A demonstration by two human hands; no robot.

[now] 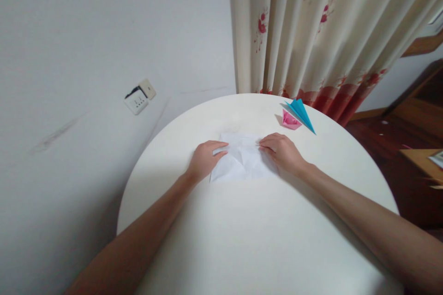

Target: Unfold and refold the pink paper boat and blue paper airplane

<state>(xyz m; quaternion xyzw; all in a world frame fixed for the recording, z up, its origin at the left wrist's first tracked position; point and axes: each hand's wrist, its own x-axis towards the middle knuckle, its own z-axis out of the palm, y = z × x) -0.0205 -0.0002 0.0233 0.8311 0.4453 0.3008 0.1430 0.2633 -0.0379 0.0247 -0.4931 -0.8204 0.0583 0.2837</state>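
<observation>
A creased sheet of white paper [242,161] lies on the white round table [249,230], with fold lines meeting near its middle. At the paper's left edge is my left hand [206,159], its thumb and fingers closed around the upper left part. My right hand [282,150] grips the upper right edge, its fingertips pinched together and partly hiding that side of the sheet. Beyond my right hand, a pink folded paper boat [290,122] sits beside a blue paper plane [302,114].
A pale wall with a socket [136,101] and a small plate [147,88] runs along the left. Cream curtains [290,32] with red flowers hang behind the table. On the right, a wooden surface [422,161] stands above a dark red floor [367,140].
</observation>
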